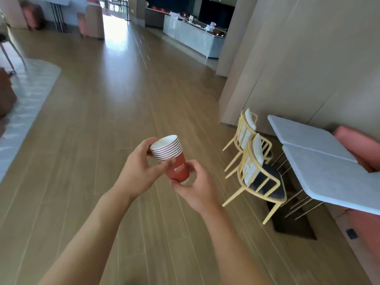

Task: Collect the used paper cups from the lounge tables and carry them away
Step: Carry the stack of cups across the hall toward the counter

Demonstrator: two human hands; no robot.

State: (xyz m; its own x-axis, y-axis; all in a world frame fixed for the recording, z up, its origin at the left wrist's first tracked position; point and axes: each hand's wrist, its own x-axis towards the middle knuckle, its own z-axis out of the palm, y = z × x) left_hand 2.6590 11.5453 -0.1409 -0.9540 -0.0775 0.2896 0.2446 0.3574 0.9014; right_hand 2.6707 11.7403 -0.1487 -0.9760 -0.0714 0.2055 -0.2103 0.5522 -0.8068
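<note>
A stack of several nested red paper cups (174,161) with white rims and white lettering hangs tilted in front of me, above the wooden floor. My left hand (136,171) grips the stack near its rims, thumb and fingers curled round the upper part. My right hand (196,187) holds the bottom cup from below, its fingers curled round the base.
Two yellow metal chairs (254,163) stand at a pale grey table (320,161) on the right, by a pink sofa (357,145). A long wooden floor (123,99) leads to a grey counter (193,36). A pale rug (26,103) lies at left.
</note>
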